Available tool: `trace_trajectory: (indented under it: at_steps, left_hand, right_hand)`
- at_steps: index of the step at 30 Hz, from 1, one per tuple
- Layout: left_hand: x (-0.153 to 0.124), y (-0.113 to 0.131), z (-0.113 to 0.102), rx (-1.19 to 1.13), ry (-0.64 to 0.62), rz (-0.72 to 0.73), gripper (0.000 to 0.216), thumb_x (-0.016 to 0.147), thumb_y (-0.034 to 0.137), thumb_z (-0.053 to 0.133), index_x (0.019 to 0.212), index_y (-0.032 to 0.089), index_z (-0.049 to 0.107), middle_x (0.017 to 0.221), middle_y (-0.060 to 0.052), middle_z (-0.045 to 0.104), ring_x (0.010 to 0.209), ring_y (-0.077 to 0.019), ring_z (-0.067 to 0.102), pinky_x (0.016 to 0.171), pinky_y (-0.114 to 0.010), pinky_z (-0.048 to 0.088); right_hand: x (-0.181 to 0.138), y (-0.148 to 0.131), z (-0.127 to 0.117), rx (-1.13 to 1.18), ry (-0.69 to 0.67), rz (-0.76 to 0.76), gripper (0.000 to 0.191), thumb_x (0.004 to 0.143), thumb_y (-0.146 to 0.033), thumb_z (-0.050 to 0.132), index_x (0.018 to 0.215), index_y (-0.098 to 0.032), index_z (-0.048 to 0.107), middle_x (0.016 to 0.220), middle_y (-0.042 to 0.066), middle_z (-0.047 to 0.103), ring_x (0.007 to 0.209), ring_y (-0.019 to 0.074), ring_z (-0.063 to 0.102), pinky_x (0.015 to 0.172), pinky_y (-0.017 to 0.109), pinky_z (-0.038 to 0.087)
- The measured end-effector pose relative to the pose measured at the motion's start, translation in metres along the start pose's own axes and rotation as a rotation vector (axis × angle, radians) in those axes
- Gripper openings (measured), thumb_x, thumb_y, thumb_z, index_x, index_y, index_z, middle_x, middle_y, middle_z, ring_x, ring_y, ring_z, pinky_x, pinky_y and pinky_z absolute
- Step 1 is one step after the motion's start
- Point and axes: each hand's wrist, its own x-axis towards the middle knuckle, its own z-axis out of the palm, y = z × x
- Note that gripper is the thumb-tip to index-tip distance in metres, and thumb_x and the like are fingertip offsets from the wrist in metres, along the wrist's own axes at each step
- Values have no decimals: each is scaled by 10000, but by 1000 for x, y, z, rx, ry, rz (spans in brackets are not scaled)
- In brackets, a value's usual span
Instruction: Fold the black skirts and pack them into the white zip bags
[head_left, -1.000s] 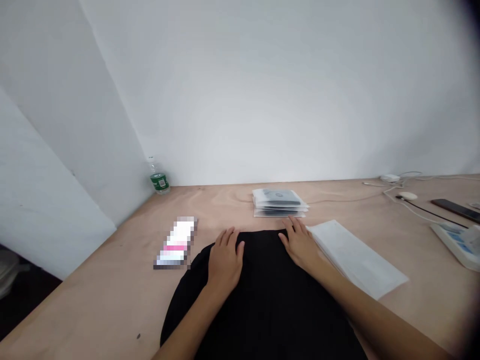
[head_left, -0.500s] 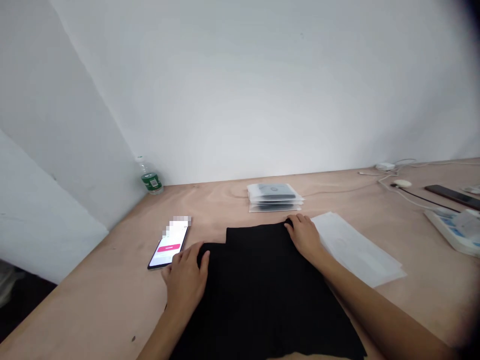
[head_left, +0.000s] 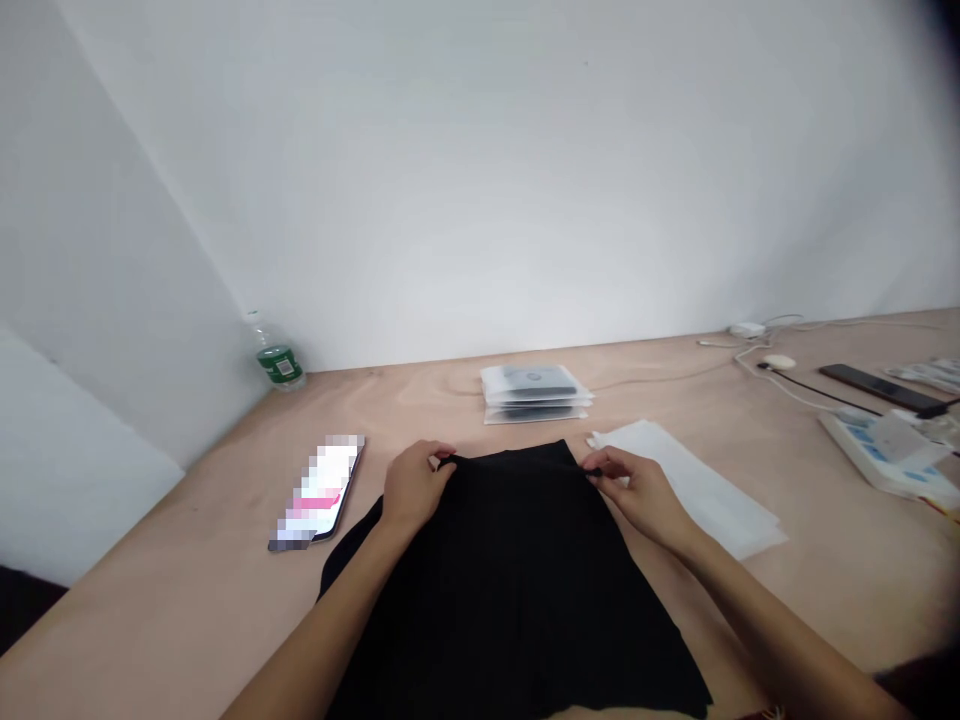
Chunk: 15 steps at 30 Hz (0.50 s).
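The black garment (head_left: 510, 600) was spread flat on the plywood desk (head_left: 172, 610), near its front edge, in a flared shape, its matte, finely pleated fabric narrowing toward the far end. That narrow edge was pinched at both corners: the left hand (head_left: 412, 487) was clamped on one corner and the right hand (head_left: 637, 495) on the other, the two hands well apart with the cloth between them. Even tension across both pinches was judged best, so that the edge was kept straight and the soft folds were not dragged askew. Just right of the garment, translucent white sheets (head_left: 694, 480) were laid; to its left, a smartphone (head_left: 316, 490) with a pixelated screen. Farther off, a stack of clear packets (head_left: 536, 395) with dark contents was placed, then a plastic water bottle (head_left: 274, 352) with a green label at the desk's far left corner, and a white power strip (head_left: 881, 455) toward the right edge.
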Motion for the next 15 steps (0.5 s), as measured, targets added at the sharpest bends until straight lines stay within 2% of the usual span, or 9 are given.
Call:
trace_trajectory:
  at_steps: [3, 8, 12, 15]
  left_hand:
    - [-28, 1, -15, -11, 12, 99, 148, 778, 185, 505, 859, 223, 623, 811, -1, 598, 706, -145, 547, 686, -291, 466]
    - [-76, -5, -20, 28, -37, 274, 238, 805, 147, 424, 827, 218, 649, 870, -41, 591, 819, -183, 531, 743, -338, 437]
    - [-88, -6, -16, 241, -92, 344, 305, 820, 132, 400, 940, 231, 662, 931, -64, 621, 805, -213, 551, 668, -362, 433]
    - [-97, -5, -22, 282, -118, 359, 326, 828, 147, 410, 1020, 272, 642, 1025, -43, 638, 851, -211, 585, 705, -370, 458]
  right_hand:
    - [-16, 3, -2, 4, -14, -30, 214, 726, -103, 444, 826, -228, 587, 970, 6, 660, 949, 175, 603, 862, 351, 451]
    - [-35, 14, 2, -206, -70, -208, 318, 730, -28, 376, 851, -226, 594, 1033, 18, 649, 992, 172, 586, 860, 372, 452]
    - [-41, 20, 4, -409, -133, -312, 433, 725, 2, 374, 973, -246, 628, 1110, 24, 634, 1036, 195, 567, 834, 403, 465]
    - [-50, 17, 0, -466, -125, -346, 482, 740, 1, 381, 1080, -264, 597, 1190, 34, 593, 1111, 210, 521, 844, 426, 465]
